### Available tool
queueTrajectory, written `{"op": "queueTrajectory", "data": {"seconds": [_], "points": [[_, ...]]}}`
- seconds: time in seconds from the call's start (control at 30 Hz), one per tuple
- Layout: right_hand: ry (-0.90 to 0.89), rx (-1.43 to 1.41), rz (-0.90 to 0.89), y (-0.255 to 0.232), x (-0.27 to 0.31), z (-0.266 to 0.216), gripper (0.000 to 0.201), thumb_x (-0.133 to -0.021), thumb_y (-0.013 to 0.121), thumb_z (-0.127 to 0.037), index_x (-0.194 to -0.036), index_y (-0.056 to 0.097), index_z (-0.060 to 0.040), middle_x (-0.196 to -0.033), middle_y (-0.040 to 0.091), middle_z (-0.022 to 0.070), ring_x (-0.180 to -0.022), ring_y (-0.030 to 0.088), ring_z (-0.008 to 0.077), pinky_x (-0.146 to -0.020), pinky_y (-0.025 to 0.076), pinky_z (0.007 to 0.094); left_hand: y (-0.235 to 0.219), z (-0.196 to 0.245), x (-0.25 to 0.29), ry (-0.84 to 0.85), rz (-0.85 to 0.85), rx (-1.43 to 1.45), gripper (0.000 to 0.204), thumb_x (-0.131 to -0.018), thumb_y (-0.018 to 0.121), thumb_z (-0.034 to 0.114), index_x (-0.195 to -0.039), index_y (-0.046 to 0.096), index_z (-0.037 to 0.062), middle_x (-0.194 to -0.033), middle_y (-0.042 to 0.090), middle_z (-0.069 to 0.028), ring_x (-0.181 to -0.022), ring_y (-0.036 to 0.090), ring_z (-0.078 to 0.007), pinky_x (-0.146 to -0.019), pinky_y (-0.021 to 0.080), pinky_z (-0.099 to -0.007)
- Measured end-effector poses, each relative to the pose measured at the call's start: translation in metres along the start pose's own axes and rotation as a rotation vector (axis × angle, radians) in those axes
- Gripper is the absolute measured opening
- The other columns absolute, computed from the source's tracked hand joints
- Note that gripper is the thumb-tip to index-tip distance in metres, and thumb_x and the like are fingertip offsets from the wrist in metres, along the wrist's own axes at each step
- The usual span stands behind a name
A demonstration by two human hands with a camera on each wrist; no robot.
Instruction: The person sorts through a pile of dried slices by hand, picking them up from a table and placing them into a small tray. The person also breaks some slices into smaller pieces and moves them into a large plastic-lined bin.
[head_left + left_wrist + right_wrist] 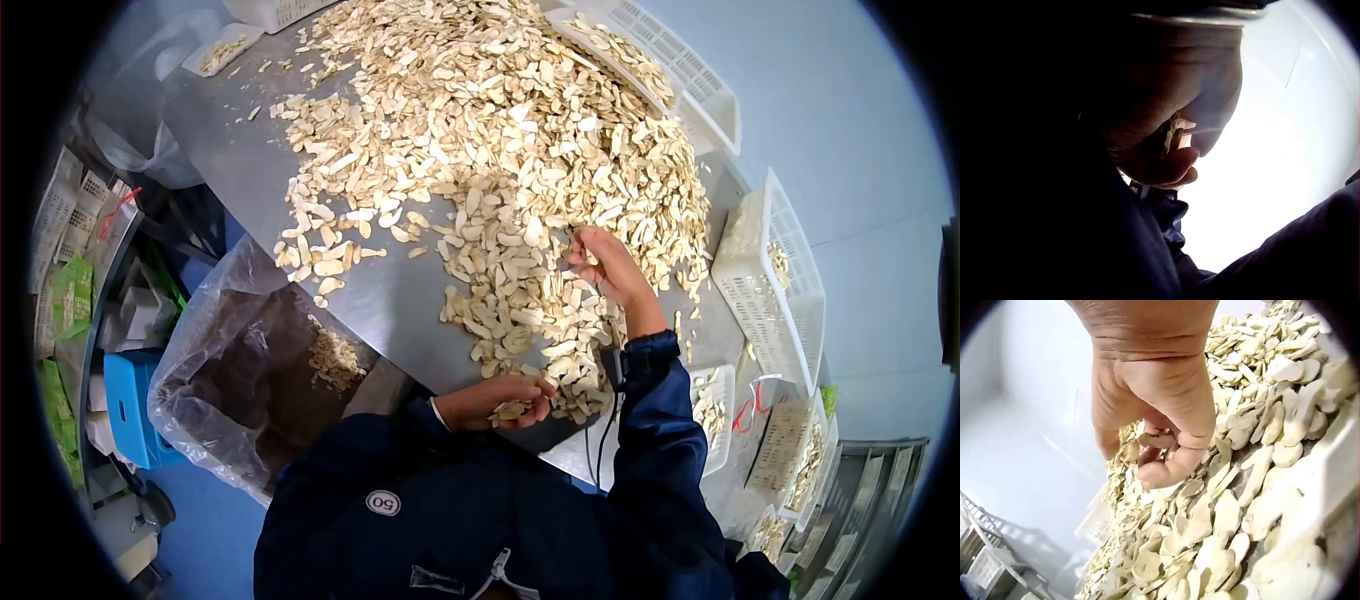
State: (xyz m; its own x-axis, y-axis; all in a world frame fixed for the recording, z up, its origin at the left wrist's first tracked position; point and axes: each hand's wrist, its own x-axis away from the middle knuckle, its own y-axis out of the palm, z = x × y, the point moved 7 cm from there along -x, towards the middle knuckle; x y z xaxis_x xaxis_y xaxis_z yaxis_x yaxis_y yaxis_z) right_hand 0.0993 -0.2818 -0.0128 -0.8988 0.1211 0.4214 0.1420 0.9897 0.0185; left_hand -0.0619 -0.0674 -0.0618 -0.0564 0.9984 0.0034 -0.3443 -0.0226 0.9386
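Pale, flat dried slices (430,110) with tan edges are heaped over the metal table (405,300), and a looser band of them runs down toward the person. My left hand (490,402), close to the body at the near table edge, has its fingers curled round a few dried slices (1169,140). Farther out, over the right side of the band, is my right hand (612,265), its fingers bent down toward the heap. Between its thumb and fingers shows one dried slice (1159,441). The left wrist view is mostly dark.
On the left stands a bin lined with clear plastic (215,350), small pieces inside. White perforated baskets (775,260) line the right side, some with slices. A white tray (712,400) sits by my right sleeve. A blue stool (135,410) is at far left.
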Motion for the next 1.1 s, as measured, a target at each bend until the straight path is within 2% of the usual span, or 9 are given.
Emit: {"op": "queueTrajectory", "data": {"seconds": [0.1,0.33,0.5,0.6,0.73,0.87,0.9,1.03,1.1], "points": [[-0.074,0.272,0.066,-0.008,-0.029,0.001,0.028,-0.094,0.068,-0.031,-0.109,0.071,-0.0075,-0.07,0.059,-0.0019,-0.058,0.057,0.0121,-0.058,0.048,0.0244,0.001,0.0,0.0,-0.008,0.008,-0.008,0.035,-0.104,0.052,0.028,-0.129,0.05,0.0031,-0.1,0.061,-0.008,-0.075,0.055,-0.0094,-0.049,0.039,-0.0184],[-0.473,1.098,0.248,0.024,-0.048,-0.03,0.036,-0.086,0.07,-0.03,-0.117,0.071,-0.0128,-0.085,0.073,0.0107,-0.073,0.069,0.0232,-0.072,0.054,0.0353,-0.003,0.001,0.002,0.03,0.008,0.011,0.034,-0.105,0.052,0.027,-0.13,0.051,0.0051,-0.101,0.06,-0.0091,-0.075,0.056,-0.0094,-0.047,0.041,-0.0178],[-0.162,1.211,-0.207,0.029,-0.013,-0.022,0.027,-0.083,0.074,-0.03,-0.102,0.075,-0.0112,-0.097,0.073,0.0134,-0.089,0.07,0.0269,-0.079,0.054,0.0369,0.0,0.002,0.002,0.008,0.014,0.003,0.031,-0.105,0.049,0.025,-0.127,0.049,0.0023,-0.096,0.06,-0.0066,-0.072,0.055,-0.0079,-0.049,0.04,-0.0179],[-0.148,1.103,-0.241,0.024,-0.01,-0.021,0.028,-0.084,0.074,-0.032,-0.103,0.075,-0.0109,-0.097,0.073,0.012,-0.087,0.069,0.0249,-0.08,0.054,0.0355,0.002,0.001,0.002,-0.024,0.018,-0.007,0.03,-0.105,0.049,0.024,-0.126,0.05,0.0022,-0.095,0.06,-0.0063,-0.071,0.056,-0.0074,-0.049,0.04,-0.0178],[-0.296,0.911,0.0,0.047,-0.03,-0.038,0.037,-0.092,0.066,-0.034,-0.121,0.069,-0.0117,-0.095,0.072,0.0141,-0.086,0.069,0.0229,-0.082,0.054,0.0349,0.005,0.004,0.001,-0.038,0.016,-0.033,0.03,-0.105,0.049,0.025,-0.125,0.05,0.0023,-0.095,0.061,-0.006,-0.071,0.056,-0.0071,-0.049,0.04,-0.0178],[-0.358,0.981,-0.011,0.092,-0.054,-0.035,0.043,-0.096,0.059,-0.031,-0.136,0.059,-0.0137,-0.107,0.071,0.0211,-0.099,0.069,0.0349,-0.089,0.053,0.0417,-0.001,0.002,0.002,0.033,0.011,-0.035,0.029,-0.106,0.049,0.027,-0.124,0.053,0.0041,-0.096,0.059,-0.0073,-0.072,0.054,-0.0076,-0.048,0.038,-0.0192],[-0.299,1.029,-0.054,0.104,-0.057,-0.034,0.043,-0.096,0.059,-0.031,-0.136,0.058,-0.0137,-0.107,0.071,0.0217,-0.102,0.067,0.0398,-0.09,0.052,0.045,0.0,0.003,0.002,0.029,0.019,-0.036,0.029,-0.106,0.049,0.027,-0.124,0.053,0.004,-0.096,0.059,-0.007,-0.073,0.054,-0.0078,-0.048,0.039,-0.0194],[-0.398,1.161,-0.298,0.131,-0.026,-0.041,0.04,-0.093,0.064,-0.03,-0.129,0.065,-0.013,-0.107,0.071,0.0204,-0.099,0.067,0.0388,-0.089,0.052,0.0439,0.002,0.005,0.004,0.013,0.024,-0.056,0.03,-0.106,0.049,0.027,-0.124,0.053,0.0039,-0.096,0.06,-0.0061,-0.072,0.054,-0.0078,-0.048,0.039,-0.0197],[-0.286,1.239,-0.392,0.123,-0.015,-0.039,0.035,-0.093,0.065,-0.029,-0.123,0.068,-0.012,-0.107,0.071,0.0195,-0.098,0.068,0.0372,-0.088,0.052,0.0425,0.001,0.005,0.005,0.008,0.022,-0.067,0.029,-0.106,0.049,0.027,-0.124,0.052,0.0041,-0.095,0.06,-0.0058,-0.071,0.053,-0.0076,-0.048,0.038,-0.0196]]}}
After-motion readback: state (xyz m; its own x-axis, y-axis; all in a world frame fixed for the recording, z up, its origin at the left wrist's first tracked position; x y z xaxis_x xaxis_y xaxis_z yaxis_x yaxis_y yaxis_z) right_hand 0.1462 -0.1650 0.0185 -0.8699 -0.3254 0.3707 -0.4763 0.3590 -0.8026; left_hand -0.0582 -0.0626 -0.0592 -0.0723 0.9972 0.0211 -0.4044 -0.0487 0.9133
